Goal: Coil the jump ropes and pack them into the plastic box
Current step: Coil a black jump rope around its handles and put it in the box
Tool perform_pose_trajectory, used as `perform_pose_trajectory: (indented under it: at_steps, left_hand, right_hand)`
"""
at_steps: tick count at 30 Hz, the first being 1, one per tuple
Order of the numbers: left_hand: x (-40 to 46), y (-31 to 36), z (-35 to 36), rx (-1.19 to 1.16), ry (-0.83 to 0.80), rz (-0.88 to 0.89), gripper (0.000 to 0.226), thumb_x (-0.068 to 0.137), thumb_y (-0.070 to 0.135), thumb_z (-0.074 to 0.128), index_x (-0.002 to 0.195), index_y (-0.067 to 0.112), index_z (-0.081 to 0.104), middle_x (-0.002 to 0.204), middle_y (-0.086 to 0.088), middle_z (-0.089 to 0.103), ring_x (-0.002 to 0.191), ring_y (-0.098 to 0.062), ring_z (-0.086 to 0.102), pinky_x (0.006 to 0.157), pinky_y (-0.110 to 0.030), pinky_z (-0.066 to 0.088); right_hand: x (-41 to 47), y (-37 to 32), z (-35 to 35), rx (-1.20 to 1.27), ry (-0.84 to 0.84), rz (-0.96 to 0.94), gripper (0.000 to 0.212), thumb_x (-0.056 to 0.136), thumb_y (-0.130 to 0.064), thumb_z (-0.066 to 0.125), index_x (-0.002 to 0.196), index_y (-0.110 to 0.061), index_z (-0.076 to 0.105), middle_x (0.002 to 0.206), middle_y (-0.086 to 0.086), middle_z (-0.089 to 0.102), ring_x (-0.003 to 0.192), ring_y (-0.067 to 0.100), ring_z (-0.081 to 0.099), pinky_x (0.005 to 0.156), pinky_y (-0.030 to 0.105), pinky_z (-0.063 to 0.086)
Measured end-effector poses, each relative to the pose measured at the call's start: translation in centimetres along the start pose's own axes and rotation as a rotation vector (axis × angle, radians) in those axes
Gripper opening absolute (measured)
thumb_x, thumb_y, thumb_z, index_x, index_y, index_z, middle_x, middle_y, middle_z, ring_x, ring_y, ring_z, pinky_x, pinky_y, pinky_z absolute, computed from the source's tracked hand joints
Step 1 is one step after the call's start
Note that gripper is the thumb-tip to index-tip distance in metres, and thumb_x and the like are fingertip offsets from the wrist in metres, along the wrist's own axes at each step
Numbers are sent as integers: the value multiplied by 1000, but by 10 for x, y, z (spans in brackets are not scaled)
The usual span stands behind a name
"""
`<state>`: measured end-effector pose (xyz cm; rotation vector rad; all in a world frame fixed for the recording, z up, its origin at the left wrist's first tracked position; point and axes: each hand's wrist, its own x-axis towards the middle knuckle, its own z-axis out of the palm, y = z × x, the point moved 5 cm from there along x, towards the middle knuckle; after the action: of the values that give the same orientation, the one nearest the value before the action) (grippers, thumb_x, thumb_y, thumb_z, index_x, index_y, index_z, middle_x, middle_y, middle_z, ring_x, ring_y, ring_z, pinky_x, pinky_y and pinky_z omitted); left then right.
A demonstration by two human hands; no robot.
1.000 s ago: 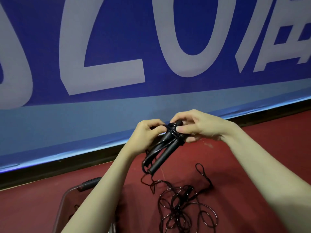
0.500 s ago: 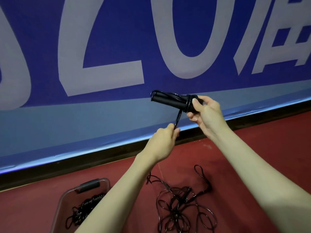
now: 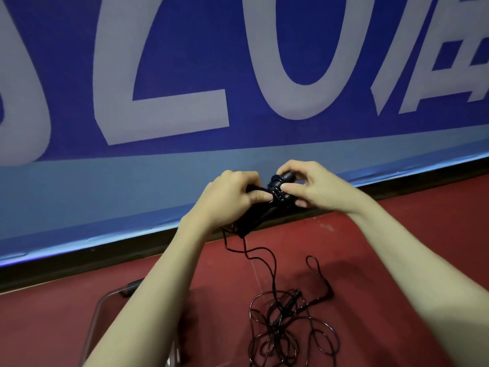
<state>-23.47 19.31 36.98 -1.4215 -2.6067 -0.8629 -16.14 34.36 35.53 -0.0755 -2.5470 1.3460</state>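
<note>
I hold a black jump rope's handles (image 3: pixel 277 190) in front of me, above the red floor. My right hand (image 3: pixel 315 188) pinches the top end of the handles, where the cord is wound round them. My left hand (image 3: pixel 227 200) grips the cord and the handles' lower part from the left. A loose length of cord (image 3: pixel 254 254) hangs down from the handles. A tangled heap of black rope (image 3: pixel 288 332) lies on the floor below. The clear plastic box (image 3: pixel 99 313) stands at the lower left, mostly hidden by my left forearm.
A large blue banner with white characters (image 3: pixel 238 75) runs along the wall straight ahead. A dark baseboard (image 3: pixel 66 266) borders the red floor (image 3: pixel 410 234) under it.
My right hand has brought the handles down from chest height. My left hand, which was pulling the cord taut below, has come up against the handles. The view has tilted, hiding the box's contents.
</note>
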Motion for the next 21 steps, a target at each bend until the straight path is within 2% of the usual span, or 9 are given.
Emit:
perform_pose_trajectory:
  at_steps: [3,6,8,10,13,15,16,18,21]
  left_hand:
    - [0,-8,-2,-119,-26,-2,32,84,45,69,69,18,59,58,8,52,59,-17,44,61,-34,38]
    - [-3,-7,-4,-270,-69,-4,41,89,37,65,58,15,48,50,11,37,52,-11,31,53,-26,28]
    - [-6,-9,-1,-437,-118,-21,41,94,29,58,55,19,48,53,10,38,51,-9,32,50,-20,28]
    - [-6,-13,2,-595,-127,-49,48,99,24,50,51,24,52,52,11,43,49,-5,37,49,-16,32]
    - [-7,-23,6,-720,-54,-90,42,101,28,44,66,26,68,52,15,51,49,0,44,53,-13,38]
    - [-6,-24,11,-716,-15,-98,34,104,25,42,84,5,61,54,7,37,49,-8,33,53,-18,33]
    - [-5,-23,14,-748,-6,-89,38,105,29,40,83,0,51,59,2,28,53,-13,23,51,-21,27]
    - [-2,-22,21,-905,-7,-180,35,105,30,34,77,9,41,61,1,23,55,-15,16,48,-23,19]
    - [5,-16,32,-1072,-41,-239,34,101,11,27,69,18,37,58,6,28,49,-8,19,43,-16,21]
  right_hand:
    - [-5,6,3,280,-133,72,10,98,-8,54,106,-5,59,68,-4,51,47,13,38,43,20,31]
    - [-10,3,6,489,-207,67,17,95,-11,60,109,-2,56,72,2,49,44,10,33,41,18,22]
    - [-12,-2,8,595,-263,21,32,85,-19,70,110,-3,55,75,6,49,43,9,34,42,19,21]
    - [-12,-9,8,658,-271,-12,40,79,-24,67,111,-3,55,74,5,53,42,9,36,44,21,21]
    - [-7,-13,8,726,-165,-42,32,82,-18,69,108,-6,56,76,2,61,44,11,41,44,20,27]
    - [-3,-11,6,756,-56,-38,24,85,-17,66,106,-8,58,79,4,63,47,14,44,43,19,32]
    - [-2,-10,5,774,-7,-33,23,84,-17,64,105,-8,59,80,5,63,48,15,45,42,19,33]
    - [-2,-9,5,805,67,-31,23,82,-16,61,103,-8,58,80,6,62,47,16,46,40,18,33]
    - [-3,-12,6,806,153,-34,6,92,-7,56,97,-9,58,76,4,63,43,15,48,38,17,33]
